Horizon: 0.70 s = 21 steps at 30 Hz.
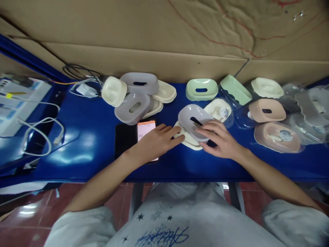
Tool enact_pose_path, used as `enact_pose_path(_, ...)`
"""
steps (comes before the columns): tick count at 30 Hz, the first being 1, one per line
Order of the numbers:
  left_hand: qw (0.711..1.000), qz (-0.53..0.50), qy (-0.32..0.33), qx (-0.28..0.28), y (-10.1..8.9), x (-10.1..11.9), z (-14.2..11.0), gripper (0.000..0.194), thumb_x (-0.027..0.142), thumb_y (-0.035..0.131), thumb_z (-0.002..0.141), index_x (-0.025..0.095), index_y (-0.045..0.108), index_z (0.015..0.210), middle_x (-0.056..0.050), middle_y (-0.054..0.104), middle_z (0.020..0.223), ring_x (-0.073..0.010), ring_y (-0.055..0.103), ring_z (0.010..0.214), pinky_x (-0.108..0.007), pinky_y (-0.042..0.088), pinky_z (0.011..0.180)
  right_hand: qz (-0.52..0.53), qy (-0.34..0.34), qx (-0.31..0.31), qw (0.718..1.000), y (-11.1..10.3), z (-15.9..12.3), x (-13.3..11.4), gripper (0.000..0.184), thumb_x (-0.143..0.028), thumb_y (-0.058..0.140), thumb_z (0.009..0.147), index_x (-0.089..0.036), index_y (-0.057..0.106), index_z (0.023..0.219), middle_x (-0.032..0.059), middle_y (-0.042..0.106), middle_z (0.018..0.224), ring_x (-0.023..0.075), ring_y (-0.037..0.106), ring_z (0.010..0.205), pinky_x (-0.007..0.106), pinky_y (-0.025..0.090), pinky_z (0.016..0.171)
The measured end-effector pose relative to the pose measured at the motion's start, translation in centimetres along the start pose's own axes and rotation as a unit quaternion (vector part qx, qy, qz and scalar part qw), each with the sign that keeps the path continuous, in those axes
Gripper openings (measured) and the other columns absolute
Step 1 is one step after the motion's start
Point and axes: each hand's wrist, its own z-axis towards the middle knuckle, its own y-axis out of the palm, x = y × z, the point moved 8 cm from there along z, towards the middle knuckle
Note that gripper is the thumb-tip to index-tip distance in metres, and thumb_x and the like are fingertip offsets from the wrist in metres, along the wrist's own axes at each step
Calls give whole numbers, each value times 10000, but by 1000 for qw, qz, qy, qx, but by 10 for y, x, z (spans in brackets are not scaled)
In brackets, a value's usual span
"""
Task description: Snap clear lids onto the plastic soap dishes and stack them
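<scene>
At far left, a white plastic box with blue markings [25,106] and a looped white cable [48,144]; next, on a glossy blue table [84,144], a white charger [87,90] among coiled cords. Then a small cream plastic cup [114,91] against two overlapping grey oval plastic dishes with slotted bases [149,84], with cream oval trays [168,92] at their right. In front, a black phone with a lit pink screen [145,128], partly under the left hand [159,140]: fingers slightly apart at the left edge of a cream oval plastic tray [190,141], pinch or mere touch impossible to tell. Over that tray, a tilted grey oval plastic dish with a slot [189,118], its right rim within the narrow grip of the right hand [223,139]. Behind, a pale green oval dish [202,96]; farther right, peach oval dishes [276,108], near clear plastic packaging [298,120].
</scene>
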Motion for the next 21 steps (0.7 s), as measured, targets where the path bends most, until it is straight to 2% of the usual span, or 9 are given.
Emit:
enact_pose_path(4,999,0,3,51,-13,12,1,394,72,575,1060,245,629,1409,-123,690,1391,-274,696,1058,-416,543,934,19,-18,-36,999,7,0,-8,440,-258,702,1001,-252,648,1437,105,723,1266,287,682,1218,527,558,1111)
enact_pose_path(7,999,-11,-7,45,-6,12,4,445,155,622,1090,261,567,1518,-136,633,1512,-311,640,1301,-470,518,1086,18,-3,-111,994,17,-2,-12,372,-368,723,1013,-202,673,1342,136,717,1272,307,659,1236,535,546,1122)
enact_pose_path(9,999,-32,-12,34,1,10,6,389,202,620,1109,233,587,1495,-142,629,1521,-313,598,1382,-474,499,1128,-1,15,-158,987,24,-4,-12,409,-457,731,1021,-188,677,1324,151,716,1277,328,648,1249,562,518,1150)
enact_pose_path(11,999,-42,-12,25,6,8,7,305,201,592,1121,200,631,1424,-138,672,1450,-306,612,1353,-463,502,1111,-22,20,-177,984,28,-5,-12,400,-438,700,1052,-181,670,1356,160,716,1316,332,641,1286,580,469,1196)
enact_pose_path(15,999,-44,-9,21,8,4,7,240,168,570,1117,179,670,1335,-112,730,1275,-282,664,1197,-429,512,1000,-24,7,-173,985,29,-4,-14,338,-308,611,1098,-183,652,1410,155,707,1409,299,625,1380,569,398,1263)
enact_pose_path(18,999,-43,-15,26,7,2,7,223,186,579,1120,185,673,1322,-99,728,1252,-278,670,1160,-420,507,959,-30,3,-170,985,28,-4,-14,330,-302,607,1105,-176,660,1404,148,716,1418,288,632,1398,562,384,1288)
enact_pose_path(21,999,-22,-10,28,6,1,7,221,214,556,1139,180,675,1322,-96,733,1204,-275,683,1110,-416,509,912,-56,-2,-175,983,28,-3,-14,399,-244,582,1113,-199,619,1507,133,700,1493,276,599,1469,566,365,1318)
